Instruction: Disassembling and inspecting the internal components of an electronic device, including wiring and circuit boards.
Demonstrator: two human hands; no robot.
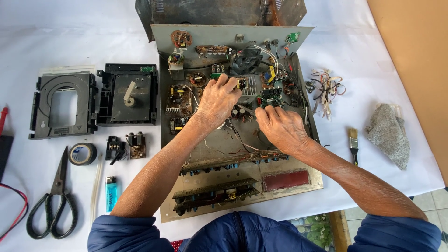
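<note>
The open chassis [233, 186] lies flat in the middle of the white table [56, 37], its metal tray packed with small circuit boards, wires and a black fan [246, 60]. Both hands are down inside it, near the middle of the tray. The left hand [217, 100] rests knuckles-up with its fingers curled onto a small board [247, 85] just below the fan; whether it pinches anything there I cannot tell. The right hand [282, 128] sits just beside it, fingers bent and pointing toward a green board [270, 97], fingertips close to the components; its grip is hidden too. The two hands are near each other but not touching. Blue sleeves [126, 235] show at the bottom edge.

Toward the near edge of the tray lie long strips of boards [214, 191] and a red panel [285, 179].

Left of the chassis sit two black disc drive parts [93, 98], side by side. Below them are a tape roll [83, 153], a small motor part [126, 147], a blue lighter [111, 192] and black-handled scissors [53, 200]. Red and black leads [14, 205] run along the far left edge.

Right of the chassis lie a bundle of loose wires [326, 88], a small brush [353, 142] and a grey rag [388, 133].
</note>
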